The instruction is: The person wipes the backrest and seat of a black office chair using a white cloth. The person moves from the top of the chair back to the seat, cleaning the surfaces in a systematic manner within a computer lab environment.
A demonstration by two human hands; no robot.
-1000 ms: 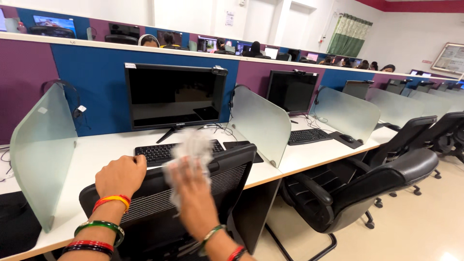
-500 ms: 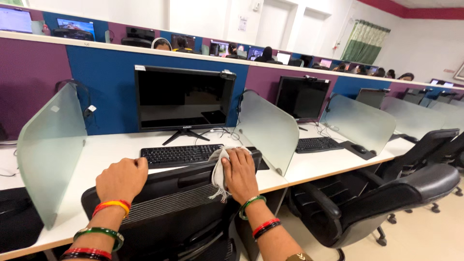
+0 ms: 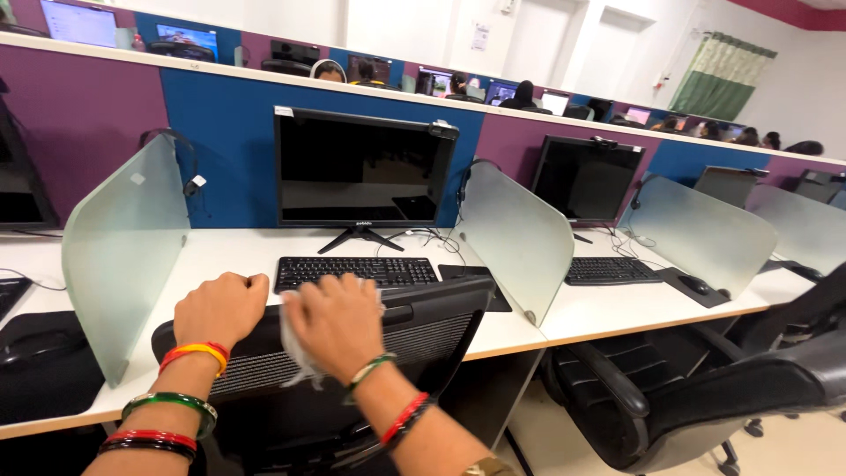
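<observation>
My left hand (image 3: 220, 308) is curled over the top edge of a black mesh-backed office chair (image 3: 432, 330) pushed up to the desk. My right hand (image 3: 335, 324) presses a white cloth (image 3: 293, 353) flat against the chair's top edge, just right of the left hand. The cloth hangs a little below my palm. Both wrists carry coloured bangles. Beyond the chair lie a black keyboard (image 3: 352, 271) and a dark monitor (image 3: 363, 172).
Frosted glass dividers (image 3: 123, 247) (image 3: 515, 234) flank this white desk (image 3: 225, 251). A second monitor (image 3: 586, 181), keyboard (image 3: 612, 271) and mouse (image 3: 696, 284) sit to the right. Another black chair (image 3: 705, 388) stands at right. People sit behind the blue and purple partition (image 3: 220, 132).
My right hand has slid the cloth leftward along the chair's top edge, toward my left hand. The left hand stays put. The view has shifted left.
</observation>
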